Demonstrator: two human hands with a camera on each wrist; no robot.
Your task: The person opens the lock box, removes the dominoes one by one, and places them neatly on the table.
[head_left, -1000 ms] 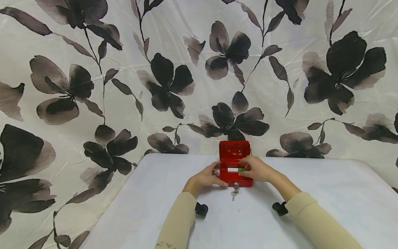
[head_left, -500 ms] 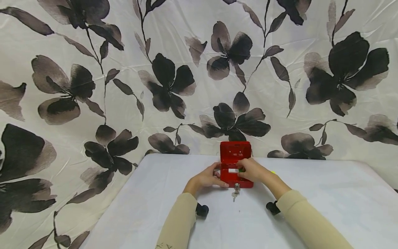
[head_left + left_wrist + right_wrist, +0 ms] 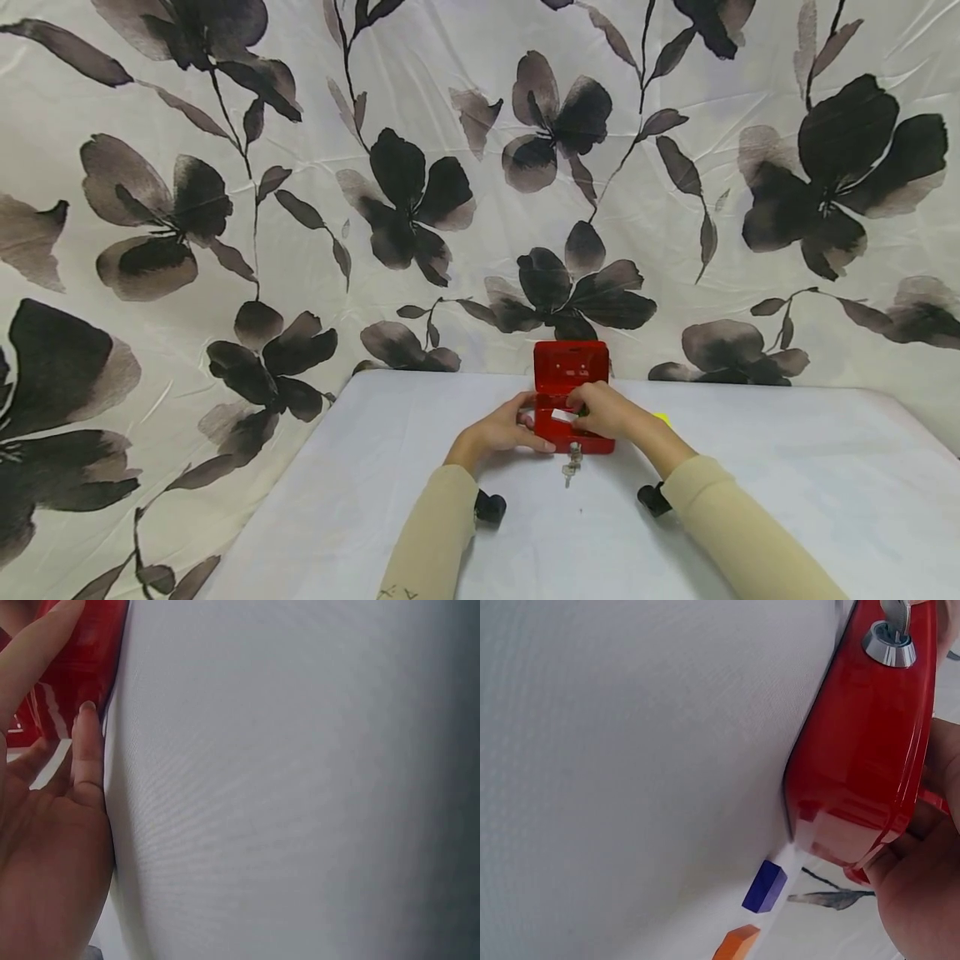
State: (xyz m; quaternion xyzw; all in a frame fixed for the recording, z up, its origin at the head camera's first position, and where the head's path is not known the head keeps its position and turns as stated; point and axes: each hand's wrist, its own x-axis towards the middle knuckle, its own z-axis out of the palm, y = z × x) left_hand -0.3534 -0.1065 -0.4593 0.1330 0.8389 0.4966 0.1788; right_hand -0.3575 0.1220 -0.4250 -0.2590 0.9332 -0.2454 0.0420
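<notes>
An open red cash box (image 3: 573, 443) stands on the table with its lid raised. My left hand (image 3: 495, 432) grips its left side, the thumb along the front edge and the fingers around the wall, also visible in the left wrist view. My right hand (image 3: 611, 412) reaches in over the right wall, thumb and fingers bent around a small green block mostly hidden by them. Beside those fingertips a small white block (image 3: 562, 416) lies slanted inside the box. A key (image 3: 898, 616) sits in the front lock (image 3: 889, 645), and a second key (image 3: 567, 475) hangs below.
To the right of the box, partly behind the right forearm, lies a yellow block (image 3: 661, 418). The right wrist view shows a purple block (image 3: 765, 886) and an orange block (image 3: 736, 943) there. A floral cloth (image 3: 450, 208) hangs behind the white table (image 3: 360, 500).
My right hand has shifted left inside the box and covers more of the green block. The white block has turned from level to slanted. The yellow block has come into view; my left hand stays put.
</notes>
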